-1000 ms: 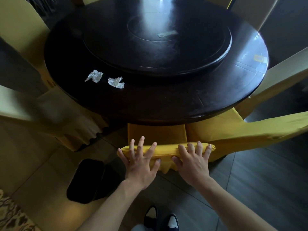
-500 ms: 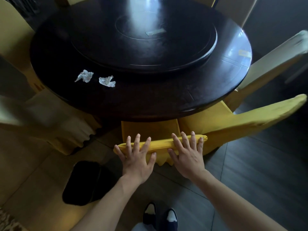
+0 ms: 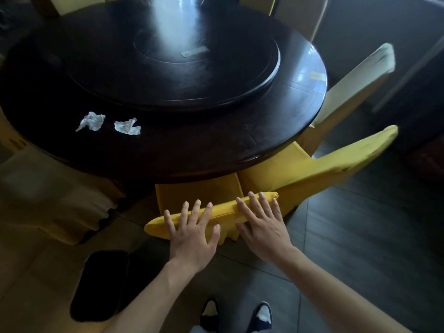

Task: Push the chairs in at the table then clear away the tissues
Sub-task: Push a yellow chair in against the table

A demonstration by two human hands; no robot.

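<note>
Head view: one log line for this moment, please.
step: pushing chair in | left hand, right hand: flat on backrest | tissues: on table

The near rim of the round table lies bare between the two crumpled tissues and the raised turntable behind them. The yellow chair back under both flat hands blocks the front; a second yellow chair crowds its right, a black bin the floor at left.
</note>
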